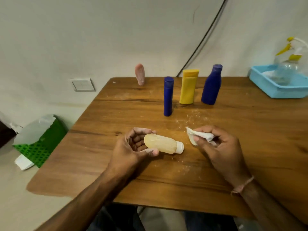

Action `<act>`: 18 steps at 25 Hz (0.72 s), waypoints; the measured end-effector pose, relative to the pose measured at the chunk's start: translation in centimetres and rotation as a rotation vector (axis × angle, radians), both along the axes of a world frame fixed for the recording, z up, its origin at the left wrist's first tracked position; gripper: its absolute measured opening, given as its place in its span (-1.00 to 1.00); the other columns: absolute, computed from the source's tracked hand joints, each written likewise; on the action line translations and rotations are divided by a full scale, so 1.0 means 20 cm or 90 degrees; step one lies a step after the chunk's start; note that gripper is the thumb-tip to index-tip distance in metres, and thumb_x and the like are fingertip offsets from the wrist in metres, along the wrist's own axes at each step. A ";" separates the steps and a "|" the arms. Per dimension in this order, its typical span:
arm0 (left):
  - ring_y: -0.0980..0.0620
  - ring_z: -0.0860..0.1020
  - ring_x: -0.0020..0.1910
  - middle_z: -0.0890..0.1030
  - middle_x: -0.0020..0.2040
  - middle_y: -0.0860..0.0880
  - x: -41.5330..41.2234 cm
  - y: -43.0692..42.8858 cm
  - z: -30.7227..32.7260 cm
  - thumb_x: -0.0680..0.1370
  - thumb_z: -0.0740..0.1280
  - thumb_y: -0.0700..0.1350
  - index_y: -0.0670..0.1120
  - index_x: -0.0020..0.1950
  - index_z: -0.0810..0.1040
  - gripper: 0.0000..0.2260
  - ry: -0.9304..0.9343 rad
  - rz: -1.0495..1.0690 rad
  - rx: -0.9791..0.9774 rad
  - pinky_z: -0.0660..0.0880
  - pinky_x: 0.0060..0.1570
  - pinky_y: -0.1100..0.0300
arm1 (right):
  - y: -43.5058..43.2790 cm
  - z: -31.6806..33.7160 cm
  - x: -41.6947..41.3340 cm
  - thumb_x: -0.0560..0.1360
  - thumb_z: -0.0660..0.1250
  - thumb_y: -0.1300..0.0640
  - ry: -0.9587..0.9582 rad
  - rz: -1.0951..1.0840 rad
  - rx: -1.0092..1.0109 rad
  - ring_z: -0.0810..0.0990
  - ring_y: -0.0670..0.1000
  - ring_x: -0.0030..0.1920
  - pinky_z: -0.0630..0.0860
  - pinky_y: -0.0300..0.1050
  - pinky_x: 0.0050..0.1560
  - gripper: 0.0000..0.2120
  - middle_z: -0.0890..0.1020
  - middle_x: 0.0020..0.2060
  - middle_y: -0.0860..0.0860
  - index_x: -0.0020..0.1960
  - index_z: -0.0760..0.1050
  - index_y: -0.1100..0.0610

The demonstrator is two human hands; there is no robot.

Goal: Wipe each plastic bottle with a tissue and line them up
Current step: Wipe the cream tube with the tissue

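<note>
Fingers (138,143) of the left hand (131,147) curl round the base of a pale yellow bottle (160,145), thumb along its near side. The bottle lies on its side low over the table (241,120), white cap pointing right. The right hand (220,147) pinches a crumpled tissue (199,136) just beside the cap, not touching it, so this bottle looks mid-wipe or about to be wiped. Farther back, a slim blue bottle (168,96), a yellow bottle (188,86) and a dark blue bottle (211,85) stand upright in a loose row, probably already done. A pink bottle (140,74) stands well apart at the far left edge, seemingly still to be wiped. White dust specks the wood. No label, brand or writing can be read on any bottle.
</note>
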State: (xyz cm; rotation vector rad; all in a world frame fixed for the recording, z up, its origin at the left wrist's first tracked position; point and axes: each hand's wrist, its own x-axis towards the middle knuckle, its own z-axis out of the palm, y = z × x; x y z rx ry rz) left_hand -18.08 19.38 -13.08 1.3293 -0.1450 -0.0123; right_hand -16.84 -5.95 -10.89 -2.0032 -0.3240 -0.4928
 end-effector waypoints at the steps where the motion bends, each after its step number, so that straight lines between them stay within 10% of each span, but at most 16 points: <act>1: -0.10 0.67 0.16 0.69 0.20 -0.09 -0.05 -0.03 -0.02 0.25 0.67 -0.19 -0.01 0.17 0.61 -0.46 -0.010 0.007 0.066 0.64 0.07 0.06 | 0.02 0.00 -0.03 0.43 0.47 0.29 -0.065 -0.013 -0.082 0.63 -0.12 0.01 0.56 -0.34 -0.01 -0.77 0.67 -0.03 -0.06 0.05 0.65 0.09; 7: 0.34 0.54 0.16 0.58 0.17 0.30 -0.17 -0.16 0.00 0.31 0.65 0.03 0.16 0.27 0.57 -0.44 -0.156 0.086 0.494 0.54 0.11 0.35 | 0.02 0.02 -0.12 0.31 0.35 0.49 -0.183 -0.088 -0.293 0.59 -0.05 0.00 0.54 -0.24 0.01 -0.65 0.65 -0.08 0.00 -0.04 0.66 0.14; 18: 0.21 0.52 0.07 0.57 0.09 0.14 -0.17 -0.26 -0.01 0.32 0.62 -0.09 0.00 0.22 0.60 -0.51 -0.231 0.111 0.560 0.47 0.10 0.40 | 0.13 0.01 -0.25 0.37 0.44 0.42 -0.118 0.053 -0.378 0.55 0.00 0.01 0.54 -0.14 0.02 -0.74 0.67 -0.02 0.02 0.01 0.67 0.20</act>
